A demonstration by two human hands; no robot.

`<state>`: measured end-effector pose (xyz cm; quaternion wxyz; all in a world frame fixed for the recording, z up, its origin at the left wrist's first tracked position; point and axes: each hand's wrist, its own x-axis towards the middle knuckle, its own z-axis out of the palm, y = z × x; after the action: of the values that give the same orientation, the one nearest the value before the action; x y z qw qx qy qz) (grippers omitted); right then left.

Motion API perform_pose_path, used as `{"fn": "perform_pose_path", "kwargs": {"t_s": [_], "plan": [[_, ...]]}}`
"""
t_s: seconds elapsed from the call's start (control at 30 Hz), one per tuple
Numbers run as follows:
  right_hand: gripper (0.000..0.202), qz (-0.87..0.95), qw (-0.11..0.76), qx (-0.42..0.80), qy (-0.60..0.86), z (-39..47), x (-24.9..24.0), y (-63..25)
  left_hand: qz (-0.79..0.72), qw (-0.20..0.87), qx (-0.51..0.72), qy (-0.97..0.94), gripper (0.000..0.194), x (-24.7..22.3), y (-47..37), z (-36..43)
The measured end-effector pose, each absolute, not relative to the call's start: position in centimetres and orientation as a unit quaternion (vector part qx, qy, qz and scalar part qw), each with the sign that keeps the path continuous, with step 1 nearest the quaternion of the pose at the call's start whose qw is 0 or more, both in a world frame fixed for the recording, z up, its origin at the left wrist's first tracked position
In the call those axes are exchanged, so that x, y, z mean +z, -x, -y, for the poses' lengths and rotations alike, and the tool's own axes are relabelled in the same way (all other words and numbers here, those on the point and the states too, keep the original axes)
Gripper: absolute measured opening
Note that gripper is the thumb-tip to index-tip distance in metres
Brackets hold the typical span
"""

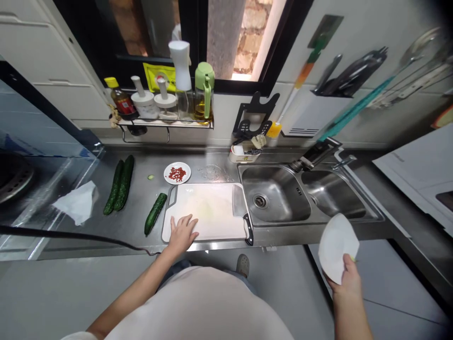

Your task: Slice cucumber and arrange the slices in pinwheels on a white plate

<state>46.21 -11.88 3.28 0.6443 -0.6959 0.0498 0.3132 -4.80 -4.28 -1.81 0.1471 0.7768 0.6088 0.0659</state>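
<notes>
My left hand (pixel 182 233) lies with fingers spread on the near left part of a white cutting board (pixel 212 226). A cleaver-like kitchen knife (pixel 240 203) with a black handle rests along the board's right side. Out to the right, in front of the sink, my right hand (pixel 348 276) grips a white bowl (pixel 338 245), which is tilted; its inside is hidden. Left of the board lies a piece of cucumber (pixel 155 214), and farther left are two long cucumbers (pixel 120 184). A small white plate (pixel 177 173) with chopped red bits sits behind the board.
A double steel sink (pixel 278 193) with a dark faucet (pixel 314 153) is right of the board. Bottles and jars stand on a wall rack (pixel 166 123) behind. A crumpled white cloth or paper (pixel 78 203) and a black cable (pixel 71 233) lie at left. A knife holder (pixel 314 113) hangs on the wall.
</notes>
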Motion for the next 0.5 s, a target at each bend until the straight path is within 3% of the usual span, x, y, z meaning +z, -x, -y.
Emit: {"fn": "perform_pose_path", "kwargs": {"t_s": [0.1,0.27,0.5], "plan": [[0.027,0.004,0.66,0.334,0.673,8.0,2.6,-44.6,-0.616,0.152,0.069,-0.77,0.042,-1.8,4.6,4.3],[0.06,0.078,0.607,0.441,0.656,3.1,1.1,-41.9,-0.623,0.156,0.075,-0.763,0.043,-1.7,4.3,4.4],[0.054,0.08,0.61,0.515,0.597,-1.1,0.1,-39.2,-0.625,0.164,0.079,-0.759,0.043,-1.6,4.2,4.4]]}}
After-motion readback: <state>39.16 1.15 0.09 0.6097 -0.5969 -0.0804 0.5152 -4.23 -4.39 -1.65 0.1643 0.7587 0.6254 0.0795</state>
